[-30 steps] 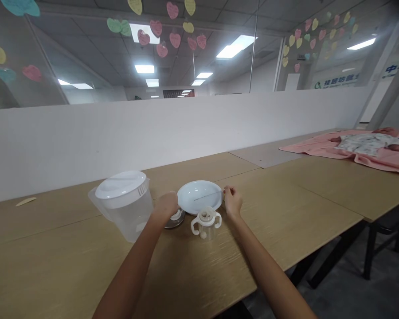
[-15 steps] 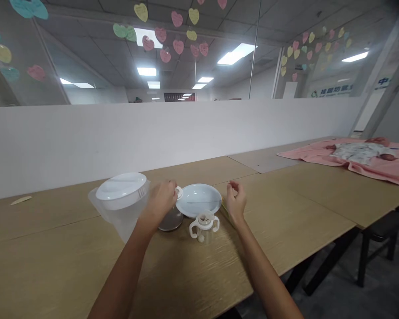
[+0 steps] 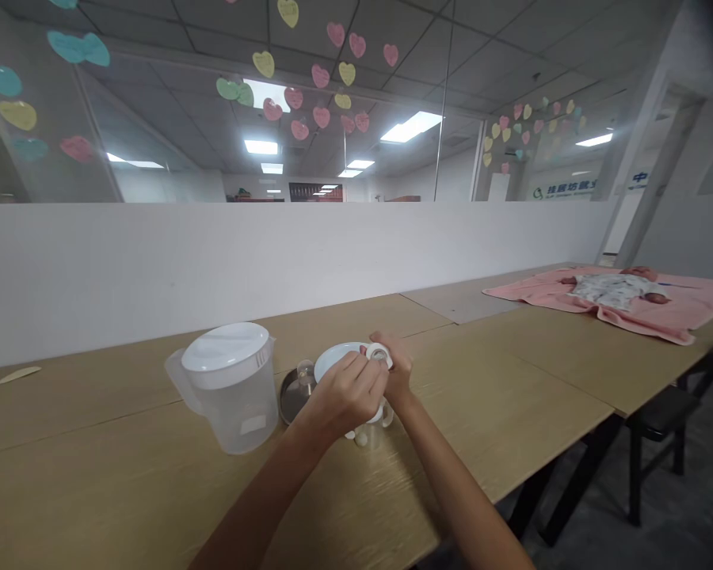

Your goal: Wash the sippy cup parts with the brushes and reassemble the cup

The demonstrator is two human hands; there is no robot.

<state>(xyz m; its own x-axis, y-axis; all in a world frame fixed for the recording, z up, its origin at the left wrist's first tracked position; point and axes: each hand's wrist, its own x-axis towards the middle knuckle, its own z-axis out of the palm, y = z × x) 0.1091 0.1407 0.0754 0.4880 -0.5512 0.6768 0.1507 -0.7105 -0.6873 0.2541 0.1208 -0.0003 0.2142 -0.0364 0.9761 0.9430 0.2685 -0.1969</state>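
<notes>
Both hands meet above the table around a white ring-shaped piece (image 3: 379,355). My left hand (image 3: 353,392) has its fingers closed at the ring's near side. My right hand (image 3: 397,368) grips the ring from the right. Below them stands a clear two-handled bottle (image 3: 369,435), partly hidden by my left hand. Behind my left hand lies a pale oval bowl (image 3: 331,357), partly covered. A round metal dish (image 3: 291,397) with a small clear cup (image 3: 305,374) in it sits to the left.
A lidded clear pitcher (image 3: 238,396) stands at the left on the wooden table (image 3: 511,380). On a pink blanket (image 3: 665,321) at the far right lies a baby-like figure (image 3: 611,289). A dark stool (image 3: 659,419) stands beyond the table's right edge.
My left hand has moved right with the white ring, away from the metal dish. My right hand has moved left and now touches the ring too. The view has shifted slightly.
</notes>
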